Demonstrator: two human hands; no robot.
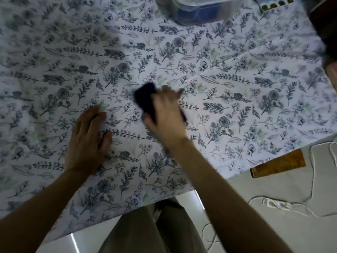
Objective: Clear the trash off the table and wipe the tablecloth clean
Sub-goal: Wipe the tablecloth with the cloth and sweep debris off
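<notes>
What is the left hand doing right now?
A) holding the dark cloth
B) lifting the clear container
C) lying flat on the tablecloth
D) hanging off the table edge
C: the left hand lies palm-down, fingers spread, on the tablecloth, while the right hand grips the dark cloth; the clear container sits untouched at the far edge.

Both bare forearms are extended forward. The left hand point(86, 141) is laid flat, palm down, fingers together and thumb spread (nothing is held). The right hand point(165, 114) is curled in a closed grip, knuckles up, slightly blurred.
</notes>
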